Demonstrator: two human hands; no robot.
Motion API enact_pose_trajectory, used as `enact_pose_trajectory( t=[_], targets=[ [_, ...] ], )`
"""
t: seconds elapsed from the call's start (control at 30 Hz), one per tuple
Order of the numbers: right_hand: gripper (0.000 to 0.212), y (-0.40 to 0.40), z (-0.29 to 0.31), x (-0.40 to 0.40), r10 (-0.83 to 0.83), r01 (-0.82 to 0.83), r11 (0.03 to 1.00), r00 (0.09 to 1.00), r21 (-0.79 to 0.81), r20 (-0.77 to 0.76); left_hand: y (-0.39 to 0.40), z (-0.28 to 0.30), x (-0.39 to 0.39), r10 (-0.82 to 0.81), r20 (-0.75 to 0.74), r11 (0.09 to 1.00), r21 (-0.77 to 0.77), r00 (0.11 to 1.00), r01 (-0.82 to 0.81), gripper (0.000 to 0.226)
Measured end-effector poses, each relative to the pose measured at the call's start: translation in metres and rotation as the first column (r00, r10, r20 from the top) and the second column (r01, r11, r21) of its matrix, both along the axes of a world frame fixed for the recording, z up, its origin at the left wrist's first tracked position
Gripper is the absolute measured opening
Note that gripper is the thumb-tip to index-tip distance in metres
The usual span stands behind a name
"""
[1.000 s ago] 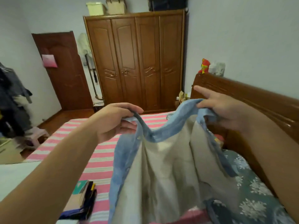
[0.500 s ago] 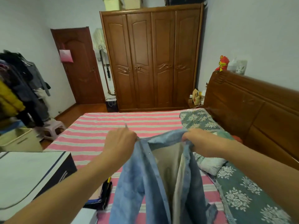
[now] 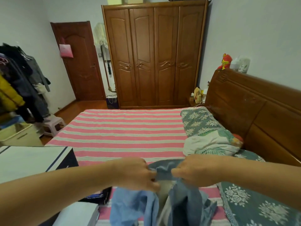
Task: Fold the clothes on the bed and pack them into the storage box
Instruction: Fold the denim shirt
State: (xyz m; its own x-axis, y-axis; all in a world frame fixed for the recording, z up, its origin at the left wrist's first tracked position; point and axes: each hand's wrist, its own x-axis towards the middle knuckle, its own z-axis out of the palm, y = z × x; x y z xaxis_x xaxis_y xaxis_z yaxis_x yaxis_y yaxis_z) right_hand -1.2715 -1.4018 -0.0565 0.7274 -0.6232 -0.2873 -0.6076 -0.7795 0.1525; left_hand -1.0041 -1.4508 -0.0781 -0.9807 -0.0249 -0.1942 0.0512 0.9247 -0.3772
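Head view looks down over two bare forearms reaching out above a bed (image 3: 123, 132) with a pink and white striped sheet. Both hands hold a blue shirt (image 3: 135, 204) by its top edge, close to the collar. The left hand (image 3: 135, 174) has its fingers curled tight round the cloth on one side, and the right hand (image 3: 193, 172) pinches the other side, so each grip is closed on the shirt with only a short band of collar stretched between them. Holding it there lets the body of the shirt hang straight down toward the near edge of the bed, pale lining showing in the gap, which I take as a way to square the two front halves before laying it flat for folding. The hands sit near each other rather than wide apart, probably to bring the shoulders together.

A box with a white lid and dark stripes (image 3: 32, 160) stands at the left, on the near corner of the bed; I judge it to be the storage box, set within easy reach. Whether it holds anything cannot be seen. Rumpled bedding (image 3: 210, 144) lies by the wooden headboard (image 3: 260, 115), well apart from the hands. The striped middle of the bed gives room to spread the shirt. Folding of this shirt looks barely begun.
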Motion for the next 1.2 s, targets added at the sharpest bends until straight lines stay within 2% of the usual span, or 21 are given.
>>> enact_pose_trajectory(
  t=[0.07, 0.1, 0.17, 0.2, 0.27, 0.33, 0.37, 0.47, 0.5, 0.6, 0.67, 0.77, 0.83, 0.87, 0.93, 1.0, 1.07, 1.1, 1.13, 1.17, 1.2],
  targets=[
    [0.016, -0.004, 0.003, -0.003, -0.006, 0.008, 0.998, 0.999, -0.056, 0.039, -0.007, 0.012, -0.002, 0.027, -0.214, 0.998, -0.052, 0.976, -0.039, 0.016],
    [0.018, -0.006, 0.003, -0.005, 0.008, 0.003, 0.996, 0.992, -0.09, 0.124, -0.01, 0.019, -0.003, 0.125, -0.358, 0.992, 0.017, 0.925, -0.128, 0.015],
    [0.024, -0.01, 0.002, -0.01, 0.005, 0.031, 0.993, 0.95, -0.11, 0.313, -0.014, 0.029, -0.008, 0.388, -0.577, 0.922, 0.242, 0.719, -0.303, 0.012],
    [0.024, -0.013, 0.001, -0.013, -0.004, 0.051, 0.993, 0.919, -0.108, 0.395, -0.017, 0.032, -0.012, 0.463, -0.621, 0.886, 0.301, 0.632, -0.352, 0.012],
    [0.023, -0.017, 0.002, -0.013, -0.01, 0.076, 0.992, 0.835, -0.098, 0.55, -0.019, 0.032, -0.022, 0.534, -0.669, 0.844, 0.391, 0.517, -0.367, 0.012],
    [0.022, -0.019, 0.001, -0.009, -0.015, 0.084, 0.993, 0.765, -0.077, 0.644, -0.012, 0.035, -0.032, 0.645, -0.64, 0.764, 0.547, 0.418, -0.342, 0.013],
    [0.022, -0.02, -0.001, -0.006, -0.027, 0.088, 0.994, 0.742, -0.057, 0.669, -0.007, 0.038, -0.037, 0.669, -0.617, 0.742, 0.586, 0.414, -0.326, 0.014],
    [0.019, -0.019, -0.006, -0.002, -0.085, 0.119, 0.993, 0.706, 0.001, 0.703, 0.009, 0.045, -0.046, 0.729, -0.485, 0.666, 0.664, 0.484, -0.339, 0.02],
    [0.018, -0.018, -0.007, -0.003, -0.094, 0.129, 0.992, 0.698, 0.004, 0.71, 0.013, 0.05, -0.047, 0.764, -0.414, 0.609, 0.714, 0.494, -0.344, 0.023],
    [0.014, -0.012, -0.008, -0.007, -0.097, 0.148, 0.989, 0.677, -0.005, 0.729, 0.021, 0.061, -0.05, 0.858, -0.124, 0.329, 0.878, 0.499, -0.348, 0.028],
    [0.011, -0.007, -0.006, -0.01, -0.109, 0.153, 0.988, 0.668, 0.008, 0.736, 0.022, 0.067, -0.051, 0.844, -0.021, 0.261, 0.889, 0.536, -0.376, 0.024],
    [0.009, 0.001, -0.004, -0.014, -0.196, 0.208, 0.975, 0.662, 0.075, 0.724, 0.015, 0.069, -0.048, 0.794, 0.088, 0.259, 0.846, 0.602, -0.465, 0.03],
    [0.012, 0.005, -0.003, -0.017, -0.257, 0.24, 0.963, 0.675, 0.123, 0.692, 0.009, 0.067, -0.046, 0.78, 0.108, 0.278, 0.822, 0.616, -0.496, 0.021],
    [0.014, 0.006, -0.003, -0.019, -0.294, 0.256, 0.954, 0.682, 0.158, 0.67, 0.008, 0.067, -0.046, 0.777, 0.092, 0.32, 0.794, 0.622, -0.517, 0.009],
    [0.016, 0.009, 0.001, -0.027, -0.362, 0.291, 0.932, 0.699, 0.217, 0.616, 0.002, 0.067, -0.045, 0.786, -0.006, 0.465, 0.664, 0.618, -0.585, 0.021],
    [0.013, 0.01, 0.008, -0.037, -0.386, 0.313, 0.922, 0.693, 0.228, 0.609, 0.0, 0.069, -0.043, 0.787, -0.077, 0.557, 0.517, 0.612, -0.65, 0.03],
    [0.01, 0.01, 0.015, -0.042, -0.388, 0.324, 0.918, 0.63, 0.227, 0.673, 0.002, 0.07, -0.043, 0.722, -0.182, 0.675, 0.395, 0.667, -0.623, 0.028],
    [0.01, 0.011, 0.018, -0.042, -0.379, 0.318, 0.92, 0.571, 0.229, 0.728, 0.004, 0.068, -0.045, 0.684, -0.214, 0.714, 0.396, 0.697, -0.578, 0.027],
    [0.01, 0.014, 0.019, -0.039, -0.362, 0.304, 0.924, 0.51, 0.23, 0.78, 0.007, 0.067, -0.047, 0.673, -0.22, 0.71, 0.458, 0.706, -0.534, 0.027],
    [0.01, 0.017, 0.018, -0.034, -0.343, 0.295, 0.929, 0.456, 0.224, 0.821, 0.01, 0.064, -0.051, 0.697, -0.204, 0.651, 0.581, 0.688, -0.488, 0.027],
    [0.01, 0.021, 0.015, -0.028, -0.321, 0.295, 0.933, 0.417, 0.207, 0.851, 0.012, 0.061, -0.055, 0.743, -0.168, 0.551, 0.704, 0.648, -0.449, 0.027]
  ],
)
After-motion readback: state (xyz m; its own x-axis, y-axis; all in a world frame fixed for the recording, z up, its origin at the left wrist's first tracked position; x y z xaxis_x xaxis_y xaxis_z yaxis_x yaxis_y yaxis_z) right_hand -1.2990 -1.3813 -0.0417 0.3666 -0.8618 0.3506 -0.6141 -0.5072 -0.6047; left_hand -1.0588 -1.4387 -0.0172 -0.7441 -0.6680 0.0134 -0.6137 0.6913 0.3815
